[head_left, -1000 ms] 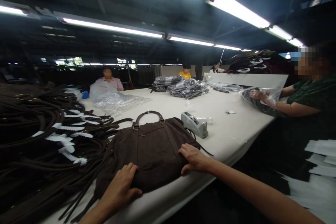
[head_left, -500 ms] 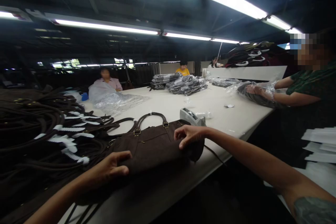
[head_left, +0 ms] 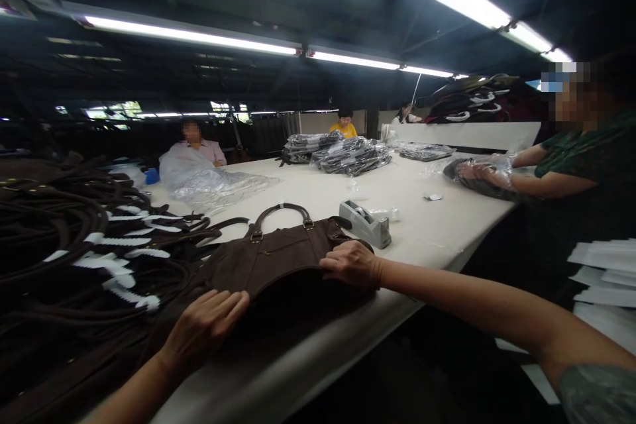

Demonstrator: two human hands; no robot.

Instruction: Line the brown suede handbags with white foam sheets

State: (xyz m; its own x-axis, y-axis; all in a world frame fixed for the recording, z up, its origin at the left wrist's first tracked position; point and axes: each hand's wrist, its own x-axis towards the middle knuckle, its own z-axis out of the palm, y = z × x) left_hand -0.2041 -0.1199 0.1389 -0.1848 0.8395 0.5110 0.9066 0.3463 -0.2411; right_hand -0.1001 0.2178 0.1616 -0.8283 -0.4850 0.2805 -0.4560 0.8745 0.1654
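1. Now closing the left hand (head_left: 206, 321) and the right hand (head_left: 352, 264) onto the near edge of the brown bag (head_left: 288, 252), after touching it more loosely with spread fingers half a second earlier.
2. Raising that edge off the table (head_left: 427, 225) and bowing it upward between the two hands, with a dark hollow beneath; probably turning a light touch into firmer control of the bag.
3. Grasping with the left hand at the left part of the raised edge: curling the fingers over the top, back of the hand upward, not leaving any visible opening. Hiding the thumb from view.
4. Grasping with the right hand farther along the same edge, bending the fingers tightly at the knuckles, likewise hiding the thumb. Probably pinching the cloth from both sides, though not showing the underside clearly.
5. Lying at the near side of the table, in the bag's case: tilting up toward the hands, and pointing the arched handle (head_left: 282, 205) away from them.
6. Sitting just beyond the bag's right end, in the tape dispenser's (head_left: 365, 224) case; lying close on the left, in the case of the dark pile (head_left: 44, 344) with white wraps (head_left: 116, 271) on its straps.
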